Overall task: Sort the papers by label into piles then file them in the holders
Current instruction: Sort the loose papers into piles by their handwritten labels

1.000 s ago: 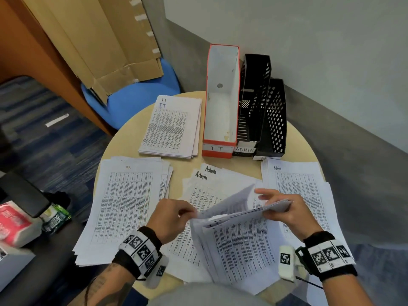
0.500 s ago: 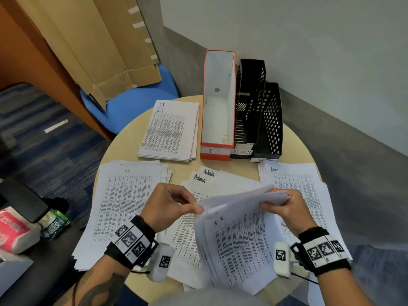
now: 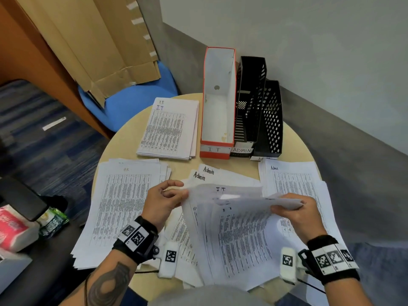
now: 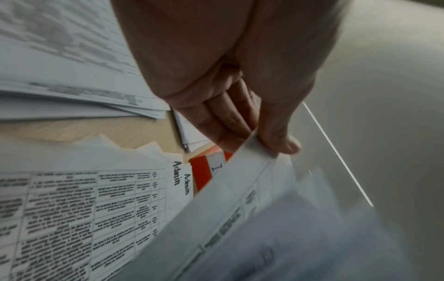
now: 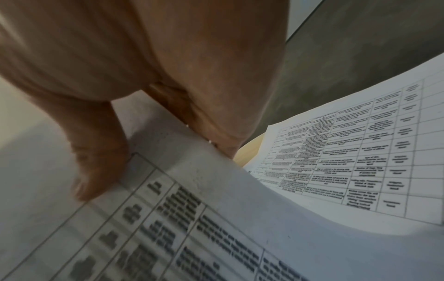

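My left fingers and right fingers pinch the far corners of the lifted IT sheets, long axis running away from me toward the holders.

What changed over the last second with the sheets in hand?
The left hand now pinches the left edge of a sheet marked IT and has lifted it, while the right hand keeps its grip on the folded-up sheets. The sorted piles and holders lie as before.
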The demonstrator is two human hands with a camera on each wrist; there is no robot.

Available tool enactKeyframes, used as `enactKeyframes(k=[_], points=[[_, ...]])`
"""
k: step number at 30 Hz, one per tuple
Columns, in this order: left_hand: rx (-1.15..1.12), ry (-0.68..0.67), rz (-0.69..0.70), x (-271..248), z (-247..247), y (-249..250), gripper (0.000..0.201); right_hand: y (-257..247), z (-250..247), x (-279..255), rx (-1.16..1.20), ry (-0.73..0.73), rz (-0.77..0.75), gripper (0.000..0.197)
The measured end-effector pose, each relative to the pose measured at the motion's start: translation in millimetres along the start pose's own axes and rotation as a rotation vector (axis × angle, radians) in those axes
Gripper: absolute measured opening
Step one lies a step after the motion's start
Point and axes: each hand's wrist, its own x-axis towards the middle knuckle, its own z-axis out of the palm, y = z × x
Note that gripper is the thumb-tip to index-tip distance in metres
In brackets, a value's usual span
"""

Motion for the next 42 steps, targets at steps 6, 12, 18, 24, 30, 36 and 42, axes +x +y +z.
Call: enactKeyframes(k=[6,12,18,24,30,36,42], points=[[-0.069,-0.026,-0.028,7.1,-1.4,-4.6,0.023,-2.6,-15.3,0.5,0.234,-0.22,0.124,0.059],[-0.022,-0.388,-0.001,-8.0,8.0,8.4,0.03,3.2,-5.7,13.2,0.302,-0.302,0.191,0.091],[0.015,-0.823,-0.129,-32.3,28.7,10.7,0.027,-8.6,14.6,26.0,0.2,-0.378,0.267,0.059],[0.036,-0.594,-0.168,-18.9,10.2,-2.2,0.066,6.2,4.2,24.3,0.147,-0.121,0.155,0.049],[0.43,-0.68,0.044,-34.0,36.1,-15.5,0.068,-22.2,16.7,19.5,0.196,0.091,0.058,0.076],[0.16,-0.083,0.305,-39.3,67.7,51.3,0.003,-96.9,43.9,6.4,0.145,0.129,-0.247,0.04],[0.167,-0.238,0.528,-43.5,53.7,88.5,0.033,-113.3,49.7,-2.9,0.207,0.035,-0.234,0.025]])
